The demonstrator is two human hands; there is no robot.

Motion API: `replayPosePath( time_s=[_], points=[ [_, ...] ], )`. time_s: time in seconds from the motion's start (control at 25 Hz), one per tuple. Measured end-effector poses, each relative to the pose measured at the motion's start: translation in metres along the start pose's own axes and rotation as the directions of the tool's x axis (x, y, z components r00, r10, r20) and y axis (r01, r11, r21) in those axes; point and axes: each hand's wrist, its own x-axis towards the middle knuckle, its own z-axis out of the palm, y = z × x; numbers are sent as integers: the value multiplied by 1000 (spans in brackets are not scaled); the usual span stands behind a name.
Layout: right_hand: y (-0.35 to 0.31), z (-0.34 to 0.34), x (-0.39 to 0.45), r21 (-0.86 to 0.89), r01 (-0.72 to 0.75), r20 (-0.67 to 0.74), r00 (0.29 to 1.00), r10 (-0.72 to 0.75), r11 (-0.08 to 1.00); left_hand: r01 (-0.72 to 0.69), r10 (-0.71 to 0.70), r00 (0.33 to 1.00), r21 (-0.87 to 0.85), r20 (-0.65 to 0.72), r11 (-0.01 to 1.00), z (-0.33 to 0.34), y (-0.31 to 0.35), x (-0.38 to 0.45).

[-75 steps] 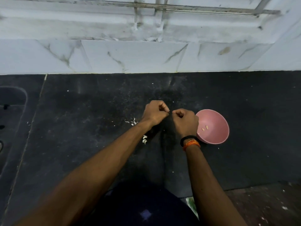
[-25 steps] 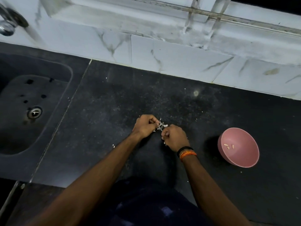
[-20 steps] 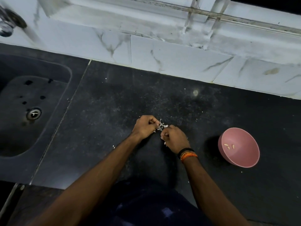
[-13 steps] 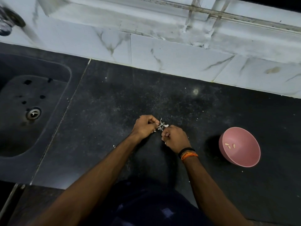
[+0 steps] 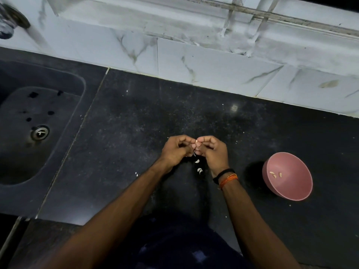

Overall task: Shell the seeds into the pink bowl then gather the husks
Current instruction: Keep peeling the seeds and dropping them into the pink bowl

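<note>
My left hand (image 5: 177, 150) and my right hand (image 5: 213, 152) meet fingertip to fingertip above the black counter (image 5: 136, 133), both pinching one small pale seed (image 5: 197, 141). Below the hands lie white husk pieces (image 5: 198, 166) on the counter, partly hidden by my fingers. The pink bowl (image 5: 291, 188) stands tilted to the right of my right wrist, with three shelled seeds (image 5: 275, 174) inside.
A dark sink (image 5: 37, 131) with a metal drain is set into the counter at the left. White marble tiles (image 5: 204, 66) run along the back wall. A tap (image 5: 9, 24) shows at the top left. Tiny white flecks dot the counter.
My hands have lifted from the husk pile and now pinch a seed between their fingertips. The husk pieces they hid now show below them. The bowl has not moved.
</note>
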Motion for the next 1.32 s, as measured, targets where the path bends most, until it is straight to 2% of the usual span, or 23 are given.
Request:
replayPosePath(
  time_s=[0.12,0.24,0.4,0.52,0.6,0.88,1.32],
  points=[
    [-8,0,-1,64,15,15,1000,-16,998,-86,87,996,29,-33,996,-2,5,-1],
    [-12,-1,-3,11,29,17,999,-30,1000,-118,121,991,51,-62,992,-2,8,-1],
    [-13,-2,-4,-151,107,-5,994,-109,983,-117,120,989,35,-82,992,1,7,-1],
    [-16,-4,-3,-326,205,6,977,-214,923,-124,125,988,26,-85,992,4,5,-1],
    [-18,-3,-3,-370,228,11,970,-241,901,-126,128,988,23,-90,992,5,4,-1],
    [-20,-1,1,-396,205,24,977,-213,895,-147,159,982,118,-101,982,6,6,1],
    [-26,1,9,-307,-5,-63,998,-15,952,-179,219,970,302,-105,937,9,8,8]
  ],
)
